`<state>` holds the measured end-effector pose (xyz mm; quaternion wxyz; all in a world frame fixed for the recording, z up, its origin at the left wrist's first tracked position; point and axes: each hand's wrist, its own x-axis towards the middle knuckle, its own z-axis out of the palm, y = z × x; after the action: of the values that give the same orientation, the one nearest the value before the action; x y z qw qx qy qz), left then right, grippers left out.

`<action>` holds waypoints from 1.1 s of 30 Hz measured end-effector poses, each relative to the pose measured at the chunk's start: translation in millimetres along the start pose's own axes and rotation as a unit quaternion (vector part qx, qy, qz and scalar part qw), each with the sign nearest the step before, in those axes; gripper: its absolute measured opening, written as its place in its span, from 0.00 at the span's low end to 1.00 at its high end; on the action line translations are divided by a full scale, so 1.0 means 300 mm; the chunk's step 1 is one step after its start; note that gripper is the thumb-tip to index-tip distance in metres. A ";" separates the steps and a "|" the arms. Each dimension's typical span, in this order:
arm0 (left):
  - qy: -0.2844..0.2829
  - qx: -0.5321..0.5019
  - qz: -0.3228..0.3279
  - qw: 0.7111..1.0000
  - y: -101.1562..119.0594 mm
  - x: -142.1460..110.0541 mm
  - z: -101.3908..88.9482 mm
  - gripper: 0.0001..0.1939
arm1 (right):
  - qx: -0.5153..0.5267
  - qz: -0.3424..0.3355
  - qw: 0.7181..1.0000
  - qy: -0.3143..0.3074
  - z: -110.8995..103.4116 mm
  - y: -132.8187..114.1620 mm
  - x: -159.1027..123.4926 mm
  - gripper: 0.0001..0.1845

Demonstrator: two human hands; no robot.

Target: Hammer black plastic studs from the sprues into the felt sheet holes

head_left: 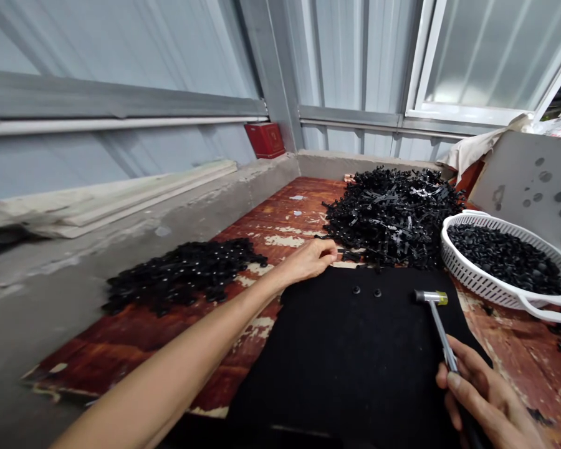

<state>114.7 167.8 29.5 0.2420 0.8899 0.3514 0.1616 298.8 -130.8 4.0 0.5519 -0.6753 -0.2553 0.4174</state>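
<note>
A hammer [441, 330] stands out over the black mat [346, 362], its handle closed inside the right hand's [489, 390] grip.
Two small black pieces [377, 292] lie on the mat, left of the hammer's head; beyond, a tangled black heap [393, 215] covers the worktop [262, 237]. The white basket [486, 274] at right holds loose black parts [507, 259]. The left arm stretches forward, wrist bent, the left hand's [314, 259] fingers curled shut near the heap; whether they pinch anything, I can't tell.

Right grip [479, 388]: holds hammer [441, 324] over black mat [355, 362] | left grip [316, 257]: near black heap [393, 218]
</note>
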 end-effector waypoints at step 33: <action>-0.044 0.101 0.048 0.993 0.138 -0.177 0.077 0.08 | 0.041 0.031 0.999 -0.008 -0.004 -0.024 -0.027 0.35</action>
<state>110.7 96.6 26.7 0.1579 0.9320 0.3114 0.0973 296.2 -136.1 13.3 0.5640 -0.6561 -0.2216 0.4498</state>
